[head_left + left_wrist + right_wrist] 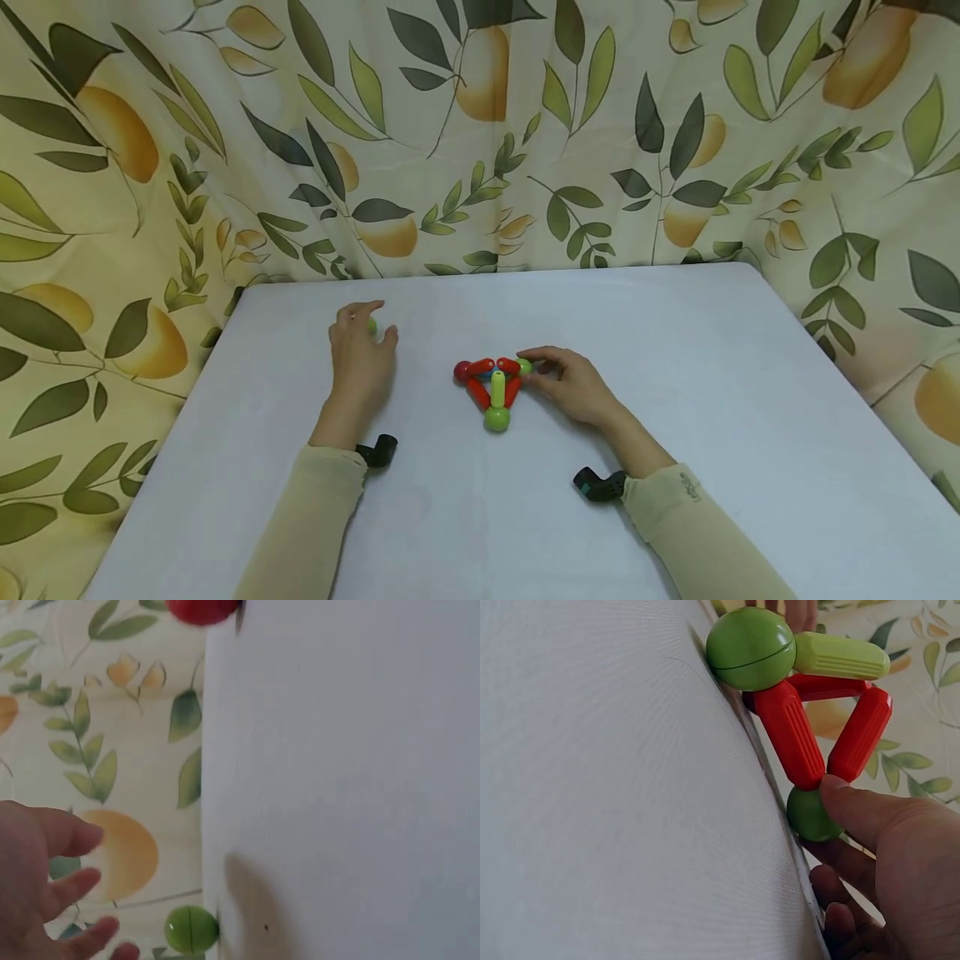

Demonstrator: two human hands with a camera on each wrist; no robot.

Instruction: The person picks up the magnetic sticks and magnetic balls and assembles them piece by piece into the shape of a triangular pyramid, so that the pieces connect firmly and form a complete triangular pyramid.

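Observation:
A rod-and-ball toy structure (477, 394) rests on the white table, made of several red rods, a light-green rod (498, 390) standing out of a green front ball (497, 419), and a red ball (462, 372) at its left corner. My right hand (573, 385) pinches the green ball (811, 815) at the right corner, thumb against it where two red rods meet. Farther left, my left hand (360, 354) reaches over a loose green ball (191, 930). Its fingers are spread, and a gap shows between fingertips and ball in the left wrist view.
The white table (720, 400) ends at a back edge against a leaf-and-fruit patterned curtain (495, 167). Black wrist cameras stick out from both wrists, the left one (378, 451) and the right one (598, 484), low over the tabletop.

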